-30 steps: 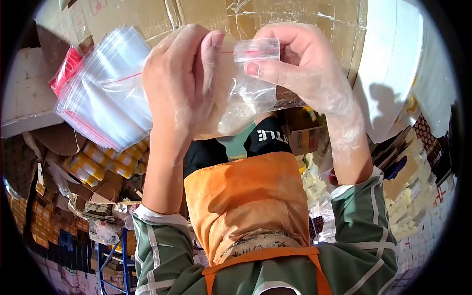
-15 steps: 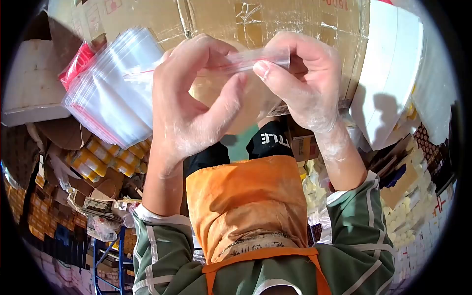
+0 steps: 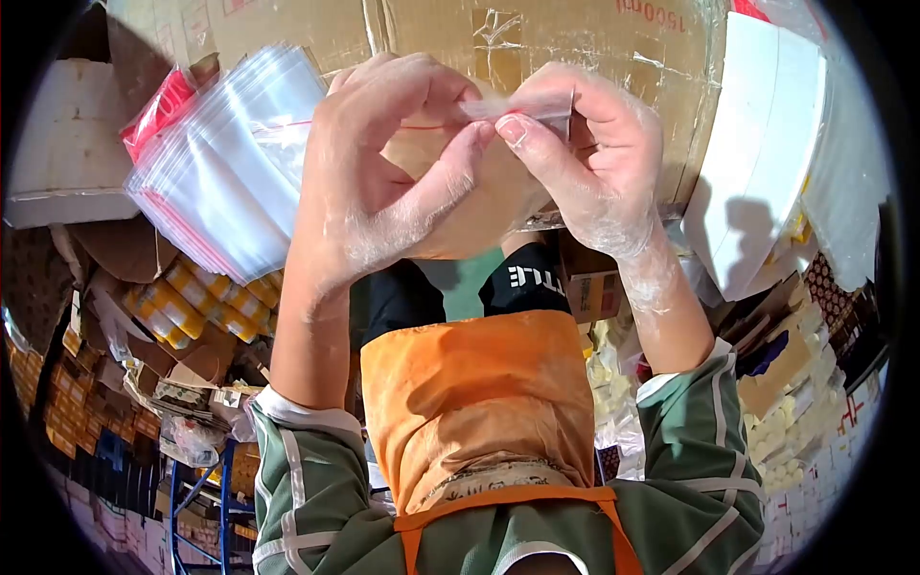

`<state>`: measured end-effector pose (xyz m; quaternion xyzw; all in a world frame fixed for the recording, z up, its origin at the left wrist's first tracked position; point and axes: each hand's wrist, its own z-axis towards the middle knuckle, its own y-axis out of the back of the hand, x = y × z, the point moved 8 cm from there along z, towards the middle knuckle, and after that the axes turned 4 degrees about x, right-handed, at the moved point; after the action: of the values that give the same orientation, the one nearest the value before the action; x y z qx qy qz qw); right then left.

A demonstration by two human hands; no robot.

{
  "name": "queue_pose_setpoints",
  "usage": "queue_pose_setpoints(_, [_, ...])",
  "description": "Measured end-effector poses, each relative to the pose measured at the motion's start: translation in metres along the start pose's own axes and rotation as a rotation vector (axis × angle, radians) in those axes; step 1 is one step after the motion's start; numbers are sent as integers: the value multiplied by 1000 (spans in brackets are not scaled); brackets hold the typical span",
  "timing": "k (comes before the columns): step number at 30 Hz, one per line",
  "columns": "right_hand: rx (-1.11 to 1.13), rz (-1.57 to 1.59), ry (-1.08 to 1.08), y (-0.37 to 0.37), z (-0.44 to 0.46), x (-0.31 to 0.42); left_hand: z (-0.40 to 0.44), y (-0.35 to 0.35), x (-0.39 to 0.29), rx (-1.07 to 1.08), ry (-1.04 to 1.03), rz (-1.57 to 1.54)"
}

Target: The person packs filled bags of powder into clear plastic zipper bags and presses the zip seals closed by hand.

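Note:
A clear zip-lock bag (image 3: 470, 196) with a red line along its seal hangs between my two hands, in front of the cardboard box. My left hand (image 3: 388, 163) is closed on the bag's top edge, thumb and index finger pinched together. Close beside it, my right hand (image 3: 604, 158) grips the same edge, its thumb pressed on the seal and the other fingers curled behind. White powder dusts both hands. To the left of my left hand lies a fanned stack of clear zip-lock bags (image 3: 230, 163), partly covered by that hand.
A large taped cardboard box (image 3: 594, 38) spans the top of the view. White foam (image 3: 757, 144) stands on the right, and a red plastic packet (image 3: 163, 110) lies by the bag stack. Yellow-wrapped packs (image 3: 201, 302) and a blue metal frame (image 3: 225, 498) are lower left.
My left hand's thumb and index finger have come together on the bag's edge, closer to my right thumb. The right hand stays nearly in place, still gripping.

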<state>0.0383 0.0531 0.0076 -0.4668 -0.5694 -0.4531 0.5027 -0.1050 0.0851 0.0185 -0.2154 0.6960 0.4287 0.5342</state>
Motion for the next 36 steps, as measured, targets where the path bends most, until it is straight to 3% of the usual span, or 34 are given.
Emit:
queue_pose_setpoints(5, [27, -25, -37, 7, 1, -2, -5, -11, 22, -98, 112, -365])
queue_pose_setpoints(7, [173, -152, -8, 8, 5, 0, -4, -19, 24, 102, 244, -402])
queue_pose_setpoints(8, [175, -152, -13, 15, 6, 2, -1, -16, 20, 102, 247, -405])
queue_pose_setpoints(10, [398, -389, 33, 8, 8, 10, 3, -23, 16, 252, 317, -461])
queue_pose_setpoints(11, [405, -349, 50, 7, 10, 16, 10, -23, 9, 310, 157, -343])
queue_pose_setpoints(14, [605, -390, 81, 2, 16, 26, 24, -25, -7, 451, 95, -283])
queue_pose_setpoints(16, [635, -414, 94, 3, 18, 27, 29, -23, -7, 416, 86, -242])
queue_pose_setpoints(19, [699, -413, 362, -2, 19, 42, 39, -19, -28, 437, -243, -106])
queue_pose_setpoints(20, [700, -412, 357, -2, 17, 41, 38, -18, -25, 437, -242, -110])
queue_pose_setpoints(22, [719, -384, 248, 1, 13, 34, 23, -15, -45, 455, -636, -12])
queue_pose_setpoints(23, [717, -382, 248, 2, 8, 30, 20, -18, -26, 351, -472, -48])
queue_pose_setpoints(24, [661, -332, 251, 6, 3, 24, 17, -13, -29, 351, -472, -48])
queue_pose_setpoints(26, [609, -283, 247, 16, -1, 22, 12, -3, -27, 344, -469, 278])
queue_pose_setpoints(27, [657, -316, 210, 19, -3, 19, 14, 2, -19, 193, -449, 70])
queue_pose_setpoints(28, [706, -347, 171, 17, -5, 16, 6, 10, -17, 336, -466, 349])
queue_pose_setpoints(33, [712, -463, 88, 22, -1, 19, -15, 65, 21, 248, -350, 518])
queue_pose_setpoints(36, [682, -418, 185, 17, -4, 23, -35, 91, 27, 153, -360, 538])
